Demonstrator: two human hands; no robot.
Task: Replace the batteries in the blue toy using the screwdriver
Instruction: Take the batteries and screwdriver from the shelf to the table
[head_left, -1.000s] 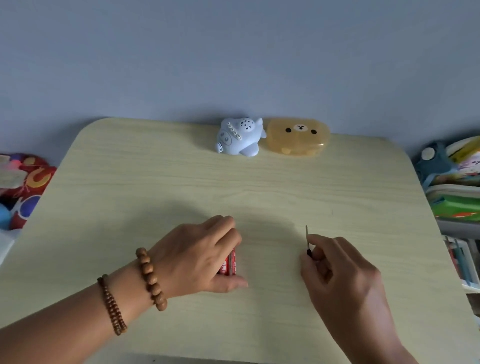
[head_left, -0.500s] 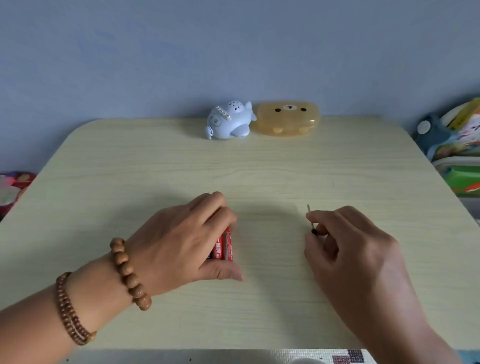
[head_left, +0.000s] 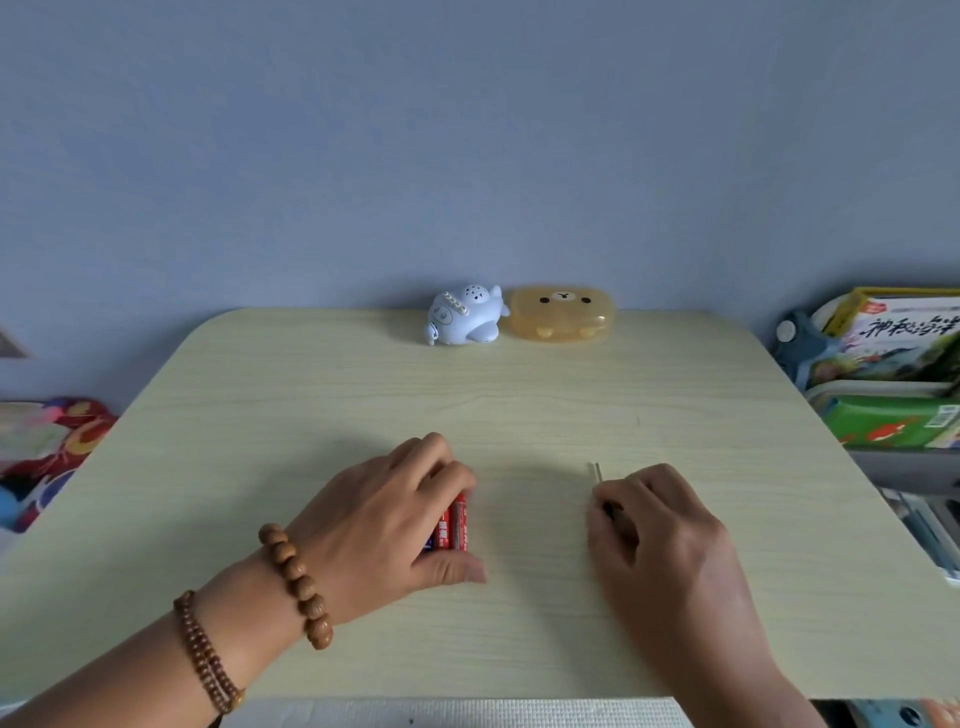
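Note:
The blue toy, shaped like a small plane, stands at the far edge of the pale wooden table. My left hand lies on the table with fingers and thumb curled round red batteries. To the right, my right hand pinches a small screwdriver; its thin metal shaft sticks out past the fingers, and the handle is mostly hidden in the hand.
An amber bear-face case sits right beside the toy. Books and boxes are stacked off the table's right side. Colourful fabric lies off the left side. A blue wall rises behind.
The camera tilted upward, so the table sits lower in view. Both hands keep their grips and have barely moved on the table.

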